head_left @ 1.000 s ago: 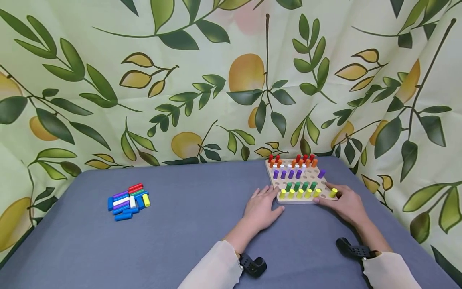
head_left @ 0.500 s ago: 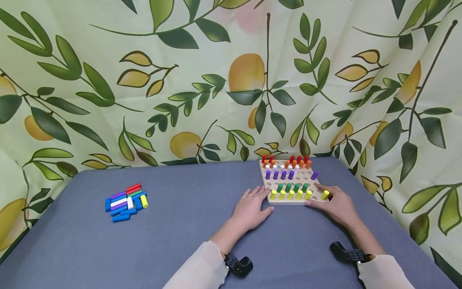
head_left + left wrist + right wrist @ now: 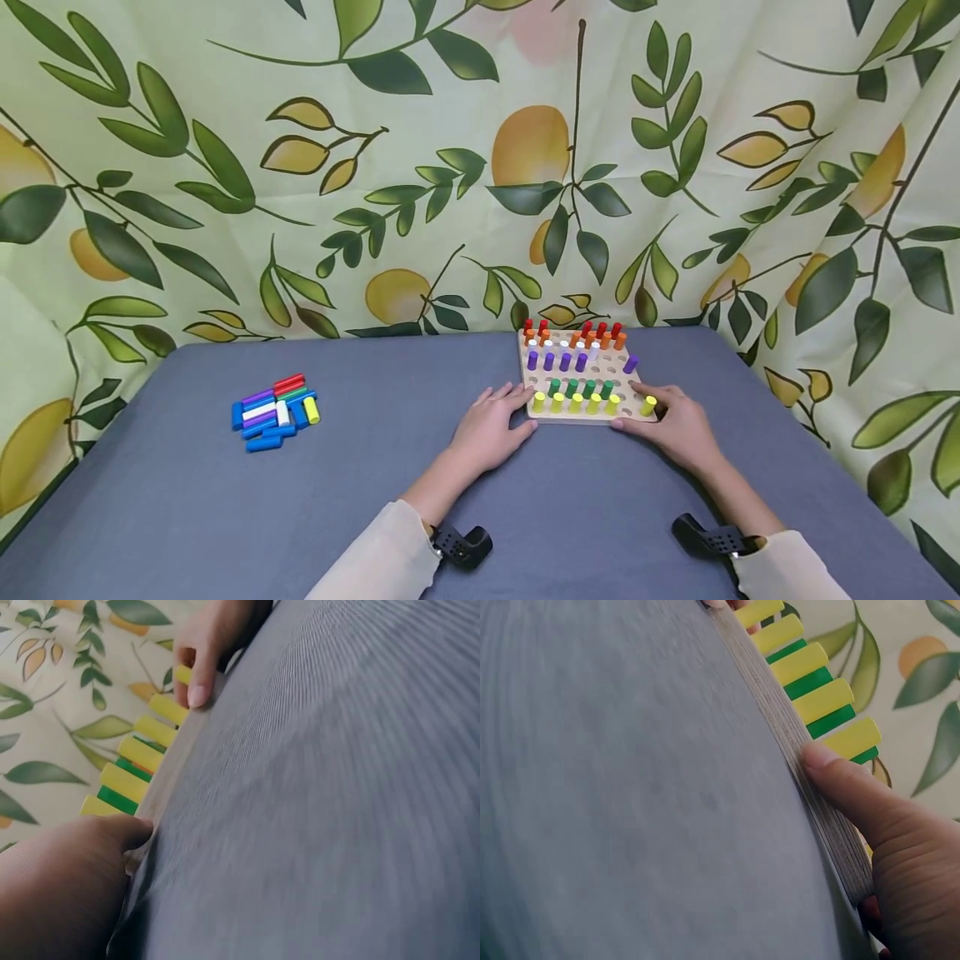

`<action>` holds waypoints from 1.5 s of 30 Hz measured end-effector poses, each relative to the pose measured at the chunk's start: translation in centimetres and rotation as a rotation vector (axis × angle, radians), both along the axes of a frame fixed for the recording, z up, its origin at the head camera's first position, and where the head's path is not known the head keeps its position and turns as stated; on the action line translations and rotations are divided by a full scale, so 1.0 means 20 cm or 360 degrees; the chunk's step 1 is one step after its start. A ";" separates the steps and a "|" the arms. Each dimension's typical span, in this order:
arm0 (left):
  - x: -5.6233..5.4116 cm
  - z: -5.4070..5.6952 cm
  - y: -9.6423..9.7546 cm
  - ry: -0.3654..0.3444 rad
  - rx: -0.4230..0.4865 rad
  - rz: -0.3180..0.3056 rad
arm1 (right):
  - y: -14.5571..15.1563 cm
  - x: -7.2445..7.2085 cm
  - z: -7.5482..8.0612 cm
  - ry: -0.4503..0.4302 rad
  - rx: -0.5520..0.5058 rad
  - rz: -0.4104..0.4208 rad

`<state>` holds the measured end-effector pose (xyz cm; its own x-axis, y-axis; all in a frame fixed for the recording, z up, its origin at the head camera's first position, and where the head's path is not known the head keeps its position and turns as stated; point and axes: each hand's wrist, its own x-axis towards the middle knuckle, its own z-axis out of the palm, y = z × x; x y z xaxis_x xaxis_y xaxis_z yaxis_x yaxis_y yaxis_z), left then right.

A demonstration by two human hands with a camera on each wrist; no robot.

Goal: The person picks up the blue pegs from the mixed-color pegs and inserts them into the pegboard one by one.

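A pale wooden pegboard lies at the right of the table with rows of red, orange, white, purple, green and yellow pegs. One purple peg stands apart at the right of its row, slightly tilted. My left hand touches the board's front left corner, its fingers extended and the thumb at the front edge. At the opposite corner my right hand grips the board, thumb on the front edge and fingers bent around the side, by the rightmost yellow peg.
A cluster of loose pegs, including a white peg and a blue peg, lies on the left of the grey-blue table. A leaf-and-fruit patterned curtain hangs behind the table and along its sides.
The pegboard has slid left across the table, nearer the loose pegs, with both hands moving along at its corners. The pegs in it keep their places.
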<state>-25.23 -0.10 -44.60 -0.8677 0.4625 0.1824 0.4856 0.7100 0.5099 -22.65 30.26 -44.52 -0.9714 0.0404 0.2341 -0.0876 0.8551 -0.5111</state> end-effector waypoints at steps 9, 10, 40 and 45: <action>0.00 0.00 -0.16 -0.0024 0.0055 0.0063 | -0.14 -0.06 -0.01 0.0011 -0.0034 0.0081; 0.00 -0.01 -0.17 -0.0026 0.0060 0.0073 | -0.16 -0.07 -0.01 0.0014 -0.0034 0.0088; 0.00 -0.01 -0.67 -0.0033 0.0136 0.0420 | -0.68 -0.20 -0.04 0.0095 -0.0081 0.0327; 0.00 0.00 -0.70 -0.0042 0.0149 0.0458 | -0.72 -0.19 -0.03 0.0092 -0.0085 0.0325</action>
